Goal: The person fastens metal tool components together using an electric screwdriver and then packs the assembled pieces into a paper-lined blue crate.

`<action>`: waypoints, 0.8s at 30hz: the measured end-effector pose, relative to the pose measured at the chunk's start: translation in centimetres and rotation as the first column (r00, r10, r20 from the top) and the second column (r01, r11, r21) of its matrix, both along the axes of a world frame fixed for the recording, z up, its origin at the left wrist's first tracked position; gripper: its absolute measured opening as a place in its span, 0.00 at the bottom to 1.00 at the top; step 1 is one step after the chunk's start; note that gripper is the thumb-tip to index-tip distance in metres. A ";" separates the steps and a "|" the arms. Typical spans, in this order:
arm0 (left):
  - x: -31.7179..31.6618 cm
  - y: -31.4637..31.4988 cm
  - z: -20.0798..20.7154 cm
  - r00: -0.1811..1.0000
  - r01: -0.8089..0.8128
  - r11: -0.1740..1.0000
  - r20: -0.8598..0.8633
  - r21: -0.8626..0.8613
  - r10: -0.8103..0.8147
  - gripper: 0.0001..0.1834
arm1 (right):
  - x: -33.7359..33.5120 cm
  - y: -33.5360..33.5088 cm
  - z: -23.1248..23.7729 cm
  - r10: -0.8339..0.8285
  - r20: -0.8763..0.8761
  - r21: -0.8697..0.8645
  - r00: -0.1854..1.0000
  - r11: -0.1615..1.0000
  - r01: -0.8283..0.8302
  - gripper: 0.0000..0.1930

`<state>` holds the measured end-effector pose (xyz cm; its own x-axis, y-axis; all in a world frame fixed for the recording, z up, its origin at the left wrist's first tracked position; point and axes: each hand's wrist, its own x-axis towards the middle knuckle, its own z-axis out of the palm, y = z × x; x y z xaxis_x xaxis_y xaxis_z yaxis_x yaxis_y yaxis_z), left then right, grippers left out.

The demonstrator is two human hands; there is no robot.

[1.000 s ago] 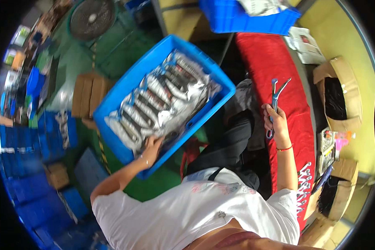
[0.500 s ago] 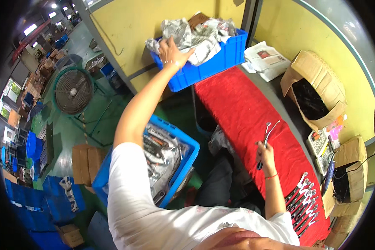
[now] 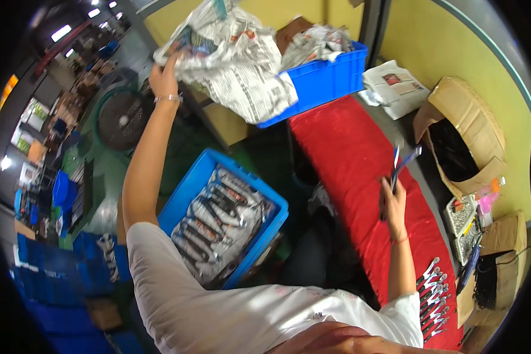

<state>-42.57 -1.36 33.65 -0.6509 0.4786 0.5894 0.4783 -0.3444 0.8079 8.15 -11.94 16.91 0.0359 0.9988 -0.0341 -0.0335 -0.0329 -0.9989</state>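
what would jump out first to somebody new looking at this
Probably the big crumpled newspaper sheet at the upper left, held up by its edge in the left hand. Next is the bright red cloth right of centre, with the right hand over it gripping a pronged tool. Below the newspaper, a light-blue crate holds dark tools in shiny wrapping.

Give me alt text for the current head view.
A left hand holds up crumpled newspaper; the right hand grips something metallic, blurred, over red cloth. Lower in view, a blue tote holds bagged hand tools.
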 end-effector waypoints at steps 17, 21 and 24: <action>-12.0 -31.6 -17.1 0.583 0.734 0.398 0.811 -0.550 0.047 0.18 | -35.3 -6.9 0.5 0.321 0.848 0.246 0.421 0.464 -0.851 0.26; -14.2 -30.6 -19.5 0.404 0.885 0.294 0.909 -0.360 -0.105 0.16 | -36.4 -3.7 -3.9 0.430 0.813 0.057 0.392 0.613 -0.788 0.20; -14.3 -29.7 -18.8 0.710 0.704 0.024 0.703 -0.710 -0.052 0.23 | -37.5 -1.3 0.1 0.340 0.849 0.185 0.403 0.524 -0.831 0.15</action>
